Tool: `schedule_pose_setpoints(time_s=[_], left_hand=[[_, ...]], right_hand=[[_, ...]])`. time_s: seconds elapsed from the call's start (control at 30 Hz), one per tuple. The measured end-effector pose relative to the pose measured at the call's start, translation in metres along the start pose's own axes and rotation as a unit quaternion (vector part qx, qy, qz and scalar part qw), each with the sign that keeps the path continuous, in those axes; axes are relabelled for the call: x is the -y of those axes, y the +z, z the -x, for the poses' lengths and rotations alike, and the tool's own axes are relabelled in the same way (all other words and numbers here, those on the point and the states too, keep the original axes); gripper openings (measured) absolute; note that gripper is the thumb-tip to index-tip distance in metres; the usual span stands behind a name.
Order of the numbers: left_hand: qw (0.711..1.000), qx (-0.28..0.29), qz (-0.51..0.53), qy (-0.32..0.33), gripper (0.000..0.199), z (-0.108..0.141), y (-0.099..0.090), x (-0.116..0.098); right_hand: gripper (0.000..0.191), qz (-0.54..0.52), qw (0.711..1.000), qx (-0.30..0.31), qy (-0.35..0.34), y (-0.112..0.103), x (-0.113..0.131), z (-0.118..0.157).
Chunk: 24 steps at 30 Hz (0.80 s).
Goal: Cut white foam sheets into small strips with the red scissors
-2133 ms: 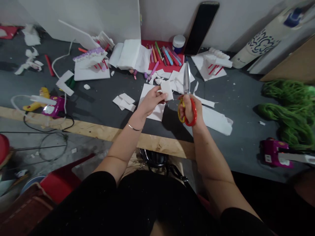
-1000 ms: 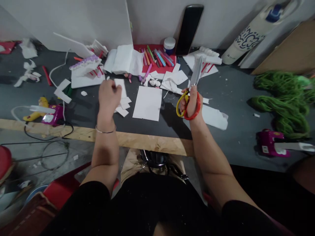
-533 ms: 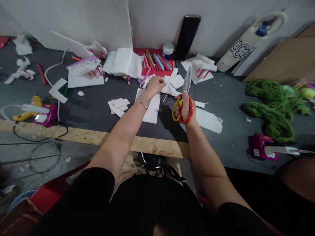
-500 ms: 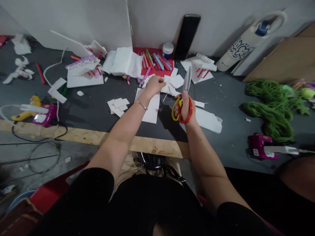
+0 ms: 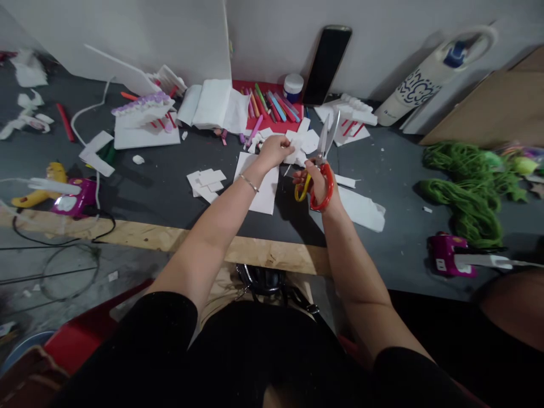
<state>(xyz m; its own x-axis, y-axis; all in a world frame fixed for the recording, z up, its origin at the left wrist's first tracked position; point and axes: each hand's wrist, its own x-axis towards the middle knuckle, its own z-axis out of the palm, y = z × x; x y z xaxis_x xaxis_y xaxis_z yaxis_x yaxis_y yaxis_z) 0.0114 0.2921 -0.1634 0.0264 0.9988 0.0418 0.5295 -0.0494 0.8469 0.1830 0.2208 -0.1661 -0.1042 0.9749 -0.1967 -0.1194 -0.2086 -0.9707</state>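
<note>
My right hand [image 5: 317, 182] grips a pair of scissors [image 5: 326, 141] by its red and yellow handles. The blades point away from me and stand apart. My left hand [image 5: 274, 153], with a bracelet at the wrist, is closed at the fingertips over a heap of white paper scraps [image 5: 309, 141]. What it pinches is too small to make out. Beneath the left wrist lies a white sheet [image 5: 266, 192]. White cut pieces [image 5: 208, 181] are to its left, and a folded white strip [image 5: 359, 208] is to the right of my right hand.
Behind are markers [image 5: 272, 105], a jar [image 5: 293, 88], a leaning phone [image 5: 327, 65] and a bottle [image 5: 410, 85]. White models [image 5: 147, 133] stand left and right. Glue guns [image 5: 453, 255] lie at both sides, near green yarn [image 5: 467, 187] on the right. Another person's dark sleeve [image 5: 437, 323] is at lower right.
The scissor blades have opened, with the handles spread wider. My left hand has shifted slightly right, towards the scissors.
</note>
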Motion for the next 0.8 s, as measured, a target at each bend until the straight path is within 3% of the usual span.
schedule_pose_setpoints(time_s=[0.17, 0.37, 0.5, 0.63, 0.8], left_hand=[[1.0, -0.006, -0.006, 0.016, 0.029, 0.012, -0.005, 0.001], [0.99, 0.037, 0.006, 0.133, 0.023, 0.056, -0.028, -0.002], [0.98, 0.055, 0.002, 0.189, 0.023, 0.073, -0.031, -0.012], [0.973, 0.091, 0.006, 0.214, 0.025, 0.085, -0.025, -0.018], [0.971, 0.126, 0.02, 0.203, 0.023, 0.098, -0.025, -0.018]], right_hand=[[0.065, -0.022, 0.999, -0.028, 0.007, 0.001, -0.002, -0.004], [0.067, -0.019, 0.999, -0.031, 0.015, 0.008, -0.007, -0.02], [0.063, 0.004, 1.0, -0.008, -0.005, 0.016, -0.008, -0.032], [0.058, -0.01, 1.0, -0.005, -0.024, 0.026, -0.005, -0.041], [0.038, -0.044, 0.997, -0.056, 0.018, 0.035, 0.001, -0.041]])
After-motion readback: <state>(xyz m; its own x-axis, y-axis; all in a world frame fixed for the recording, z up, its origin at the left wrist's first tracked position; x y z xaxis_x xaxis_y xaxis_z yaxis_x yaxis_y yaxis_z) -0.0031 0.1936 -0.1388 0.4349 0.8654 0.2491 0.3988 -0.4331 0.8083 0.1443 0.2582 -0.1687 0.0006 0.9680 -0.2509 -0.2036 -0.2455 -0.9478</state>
